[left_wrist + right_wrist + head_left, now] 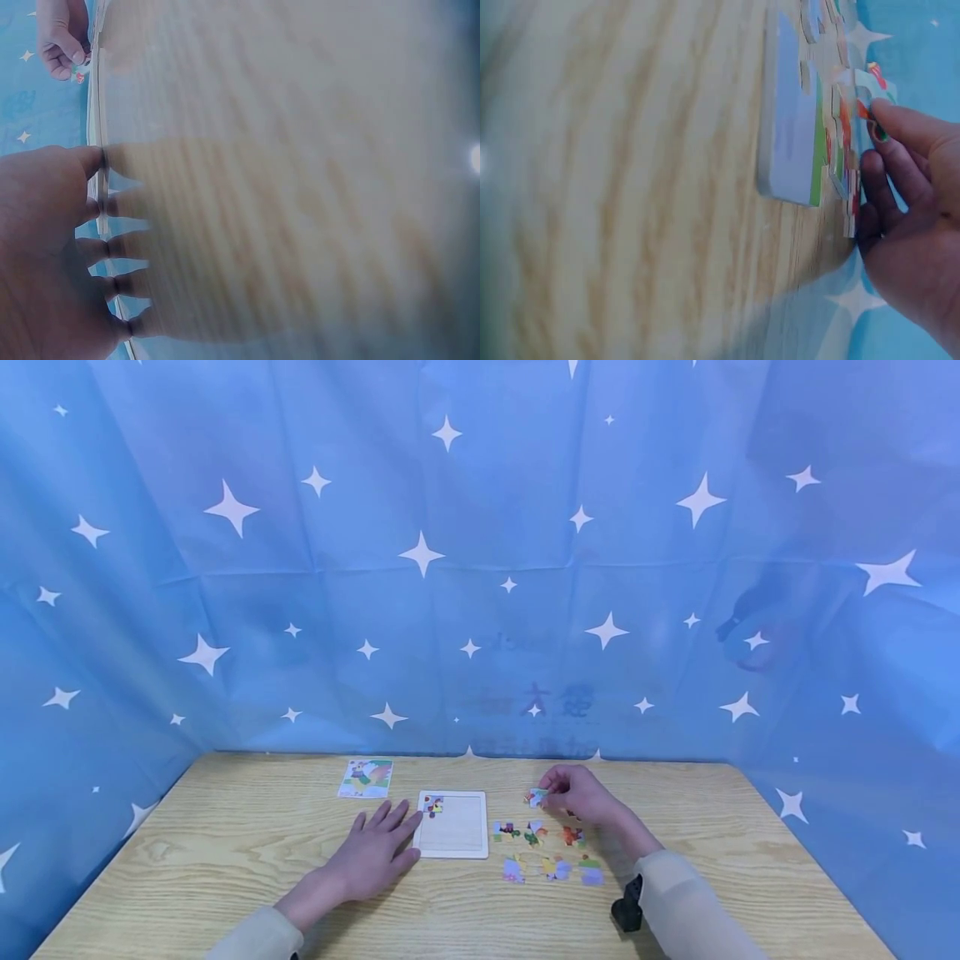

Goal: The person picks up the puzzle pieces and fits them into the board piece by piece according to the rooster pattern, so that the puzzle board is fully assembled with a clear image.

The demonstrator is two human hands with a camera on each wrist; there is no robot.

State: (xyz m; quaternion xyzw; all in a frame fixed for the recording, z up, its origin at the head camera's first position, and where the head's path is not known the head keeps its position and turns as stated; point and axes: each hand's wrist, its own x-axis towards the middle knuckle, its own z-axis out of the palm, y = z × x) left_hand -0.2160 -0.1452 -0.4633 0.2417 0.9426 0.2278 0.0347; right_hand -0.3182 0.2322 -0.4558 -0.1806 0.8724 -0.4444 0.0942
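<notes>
A jigsaw piece [537,797] with blue, white and red print is pinched between the thumb and fingers of my right hand [581,795], just above the tabletop. In the right wrist view the same puzzle piece [876,84] stands tilted at the fingertips. My left hand [375,856] lies with fingers spread at the left side of a white-rimmed puzzle frame [451,853], its fingertips and thumb at the rim. One jigsaw piece [433,805] sits in the frame's upper left corner. Seen from the left wrist, the left hand [52,247] rests fingertips down on the table.
Several loose jigsaw pieces [556,867] lie in rows right of the frame, below the right hand. A square picture card [365,778] lies at the back left. The wooden table [225,835] ends at a blue star-patterned curtain [465,602].
</notes>
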